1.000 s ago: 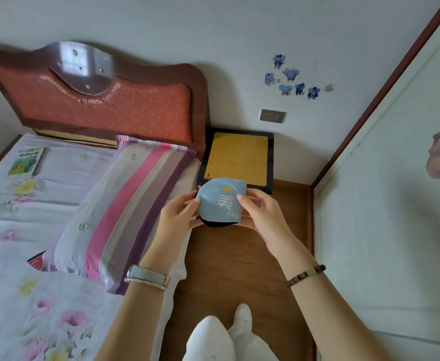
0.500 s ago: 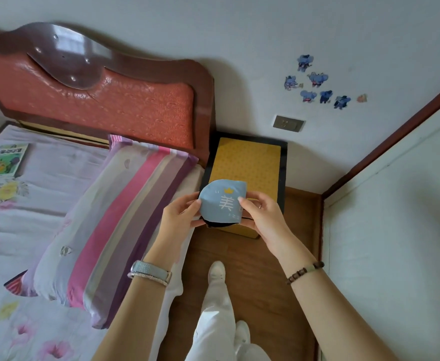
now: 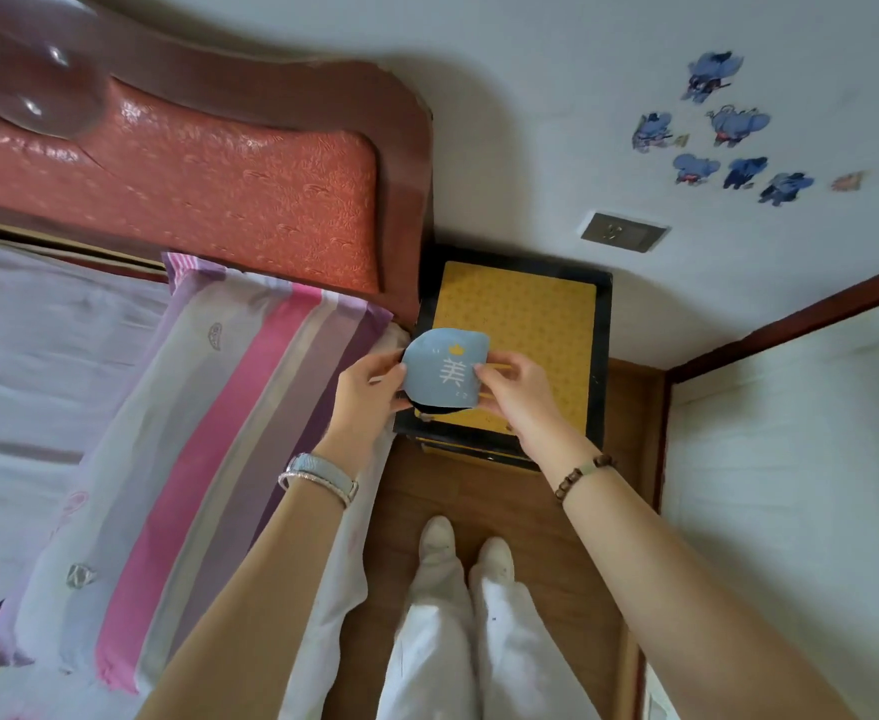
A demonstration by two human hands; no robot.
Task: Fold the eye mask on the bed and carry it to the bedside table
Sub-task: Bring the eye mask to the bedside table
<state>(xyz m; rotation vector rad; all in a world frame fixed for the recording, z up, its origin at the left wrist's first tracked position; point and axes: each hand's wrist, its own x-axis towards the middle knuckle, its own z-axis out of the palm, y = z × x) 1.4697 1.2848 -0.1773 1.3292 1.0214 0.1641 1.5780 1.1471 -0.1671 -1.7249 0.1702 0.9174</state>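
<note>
A white wall with blue stickers (image 3: pixel 728 128) stood behind a red padded headboard (image 3: pixel 229 174), and a yellow-topped bedside worktop (image 3: pixel 536 324) filled the corner beside the bed. The folded blue eye mask (image 3: pixel 445 368) hung over the worktop's near left corner, pinched between both hands: the left hand (image 3: pixel 367 389) gripped its left edge, the right hand (image 3: pixel 512 389) its right edge. A striped pillow (image 3: pixel 203 433) lay at the bed's edge.

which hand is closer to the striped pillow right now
Left. The left hand grips the eye mask just past the striped pillow; the right hand holds the mask's far side, over the bedside table.
</note>
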